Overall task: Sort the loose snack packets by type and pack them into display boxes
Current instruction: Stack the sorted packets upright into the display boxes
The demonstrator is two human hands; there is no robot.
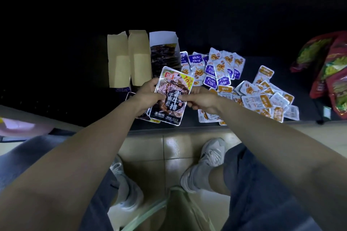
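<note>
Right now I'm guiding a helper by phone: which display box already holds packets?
On the dark tabletop, three open cardboard boxes stand in a row left of the packet pile. Take the rightmost box: white inside and filled with dark brown packets, while its two neighbours are brown inside.

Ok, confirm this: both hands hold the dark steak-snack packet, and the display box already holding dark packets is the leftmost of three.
Wrong on one point: the head view shows that display box rightmost of the three. The left hand and right hand do hold the dark steak-snack packet.
</note>
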